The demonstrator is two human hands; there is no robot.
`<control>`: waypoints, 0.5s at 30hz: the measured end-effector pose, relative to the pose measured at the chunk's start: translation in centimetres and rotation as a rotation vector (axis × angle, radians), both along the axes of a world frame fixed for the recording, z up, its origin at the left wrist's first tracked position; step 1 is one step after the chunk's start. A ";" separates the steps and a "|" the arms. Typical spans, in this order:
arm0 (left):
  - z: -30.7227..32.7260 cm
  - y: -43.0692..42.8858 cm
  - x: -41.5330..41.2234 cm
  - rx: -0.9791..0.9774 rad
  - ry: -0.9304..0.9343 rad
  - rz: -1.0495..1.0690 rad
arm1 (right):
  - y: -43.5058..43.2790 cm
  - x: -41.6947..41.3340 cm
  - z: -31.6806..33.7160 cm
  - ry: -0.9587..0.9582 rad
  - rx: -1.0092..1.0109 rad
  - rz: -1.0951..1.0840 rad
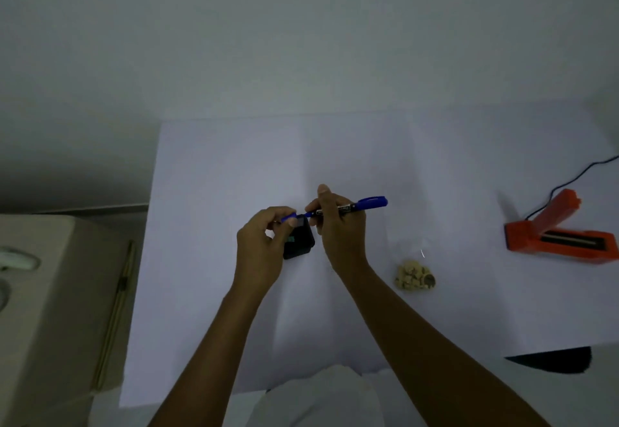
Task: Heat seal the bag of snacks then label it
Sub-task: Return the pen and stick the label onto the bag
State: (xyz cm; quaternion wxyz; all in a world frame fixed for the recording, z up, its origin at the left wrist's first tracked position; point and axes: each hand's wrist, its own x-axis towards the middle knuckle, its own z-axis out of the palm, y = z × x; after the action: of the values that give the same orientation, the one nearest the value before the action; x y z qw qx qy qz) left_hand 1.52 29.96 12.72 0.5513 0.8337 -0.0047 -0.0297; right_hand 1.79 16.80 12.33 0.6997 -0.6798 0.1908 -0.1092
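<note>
A clear bag of pale snacks [414, 276] lies on the white table [368, 158], to the right of my hands. Further right stands the orange heat sealer [556, 235] with its lid raised. My right hand [338, 225] grips a blue marker [355, 206] by its barrel, a blue cap on its right end. My left hand [264, 242] pinches the marker's left blue cap [288, 217]. A small black box [299, 242] lies on the table under my hands.
A black cable [569, 185] runs from the sealer off to the right. A beige unit [40, 292] with thin wooden sticks [115, 312] stands left of the table. A dark object [552, 361] pokes out at the table's front right edge.
</note>
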 end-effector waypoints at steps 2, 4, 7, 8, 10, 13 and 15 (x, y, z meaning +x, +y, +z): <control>0.8 0.0 -0.5 -0.033 -0.003 -0.013 | 0.5 -0.4 0.8 0.002 0.004 -0.008; 1.5 0.0 -1.1 -0.071 0.009 -0.026 | 0.8 -0.8 1.4 -0.005 0.016 -0.012; 2.5 -0.1 -1.7 -0.119 0.020 -0.041 | 0.9 -1.2 2.1 -0.026 0.002 0.013; 2.7 -0.1 -1.8 -0.139 0.027 -0.045 | 0.9 -1.3 2.3 -0.024 0.001 0.023; 3.2 -0.1 -1.9 -0.185 0.058 -0.041 | 0.8 -1.4 2.7 -0.003 0.024 0.043; 4.0 -0.3 -2.0 -0.245 0.116 -0.043 | 0.7 -1.4 3.6 0.080 0.113 0.072; 4.5 -0.7 -1.9 -0.258 0.135 -0.070 | 0.6 -1.4 4.2 0.117 0.128 0.067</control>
State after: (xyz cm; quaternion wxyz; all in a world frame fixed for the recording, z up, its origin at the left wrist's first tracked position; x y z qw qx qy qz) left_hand -0.37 29.27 17.22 0.6515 0.7515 -0.0004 -0.1038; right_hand 0.44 17.39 16.52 0.7326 -0.6449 0.2151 -0.0334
